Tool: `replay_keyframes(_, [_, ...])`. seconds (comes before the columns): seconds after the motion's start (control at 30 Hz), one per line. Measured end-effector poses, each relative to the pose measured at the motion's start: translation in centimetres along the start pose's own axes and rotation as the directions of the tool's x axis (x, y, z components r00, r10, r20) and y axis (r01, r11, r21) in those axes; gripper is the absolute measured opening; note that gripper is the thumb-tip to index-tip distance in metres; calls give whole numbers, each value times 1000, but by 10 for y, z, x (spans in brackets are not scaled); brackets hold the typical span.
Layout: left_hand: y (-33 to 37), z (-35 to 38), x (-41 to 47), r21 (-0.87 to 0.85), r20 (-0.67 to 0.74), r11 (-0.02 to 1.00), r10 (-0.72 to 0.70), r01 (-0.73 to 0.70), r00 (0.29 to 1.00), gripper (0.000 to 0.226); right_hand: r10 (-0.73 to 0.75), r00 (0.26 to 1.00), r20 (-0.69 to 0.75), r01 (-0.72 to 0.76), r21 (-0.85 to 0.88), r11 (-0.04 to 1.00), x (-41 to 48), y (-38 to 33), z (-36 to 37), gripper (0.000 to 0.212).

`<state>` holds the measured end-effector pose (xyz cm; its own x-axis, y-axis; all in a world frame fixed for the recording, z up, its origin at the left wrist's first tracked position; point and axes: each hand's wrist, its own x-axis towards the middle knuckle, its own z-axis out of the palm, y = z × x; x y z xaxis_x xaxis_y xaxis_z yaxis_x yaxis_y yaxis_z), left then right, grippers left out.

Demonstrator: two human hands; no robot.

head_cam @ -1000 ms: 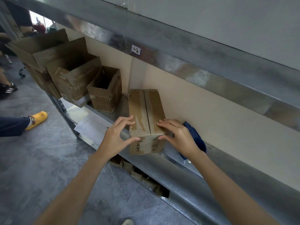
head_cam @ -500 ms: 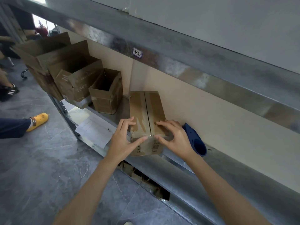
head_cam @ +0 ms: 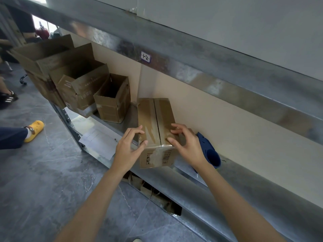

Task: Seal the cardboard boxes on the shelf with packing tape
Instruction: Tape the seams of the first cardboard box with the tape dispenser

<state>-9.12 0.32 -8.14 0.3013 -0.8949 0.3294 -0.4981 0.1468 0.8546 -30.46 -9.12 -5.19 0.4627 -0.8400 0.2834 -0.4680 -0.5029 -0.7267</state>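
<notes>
Between the two hands, on the metal shelf [head_cam: 128,117], sits the closed cardboard box [head_cam: 155,119], its near end hanging a little over the shelf's front edge. I have the left hand [head_cam: 128,147] clamped on the box's near left corner, fingers curled on top and thumb on the front edge. The right hand [head_cam: 187,145] grips the near right corner the same way, fingertips arched onto the lid. I judge the hold is there to keep the flaps together and press down the clear packing tape [head_cam: 158,152], which runs along the centre seam and folds, wrinkled, over the front face. Just beyond the right hand lies the blue tape dispenser [head_cam: 208,151], set down within easy reach for the next strip. Off past the left hand stand three open cardboard boxes [head_cam: 113,98], flaps up, which I take to be waiting their turn. A paper sheet [head_cam: 99,142] lies on the shelf beside the left wrist.
</notes>
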Motion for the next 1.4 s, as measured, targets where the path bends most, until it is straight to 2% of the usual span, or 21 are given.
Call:
replay_keyframes(0.13, [-3,-6,0,9,61,1000,-14,13,998,28,-33,992,120,31,15,999,-5,2,-10,46])
replay_keyframes(0.33, [-3,-7,1,23,68,1000,-16,14,998,29,-62,996,64,60,36,998,0,2,-11,40])
replay_keyframes(0.6, [-2,-8,2,-10,100,999,-51,52,994,30,-70,990,121,67,26,997,-2,5,-13,41])
replay_keyframes(0.7, [-2,-13,2,-44,133,997,-49,55,990,24,-59,986,157,55,30,998,-2,4,-18,41])
replay_keyframes(0.77, [-1,-19,2,-71,167,996,-47,59,985,26,-35,973,228,27,37,999,-2,3,-26,46])
replay_keyframes(0.83, [-1,-22,4,-74,187,995,-47,62,981,29,-20,956,291,11,33,999,0,2,-32,60])
replay_keyframes(0.9, [-1,-23,5,-57,179,997,-42,53,983,35,-30,952,305,26,16,1000,3,2,-35,67])
replay_keyframes(1.07, [-2,-15,3,-34,84,999,-16,19,996,31,-57,974,219,65,-29,997,7,5,-29,55])
replay_keyframes(1.2, [-3,-12,4,-22,41,1000,9,-8,999,26,-64,988,141,59,42,997,4,4,-23,40])
replay_keyframes(1.4, [-3,-9,4,-36,7,999,13,-13,1000,24,-86,996,24,84,86,993,-1,7,-11,33])
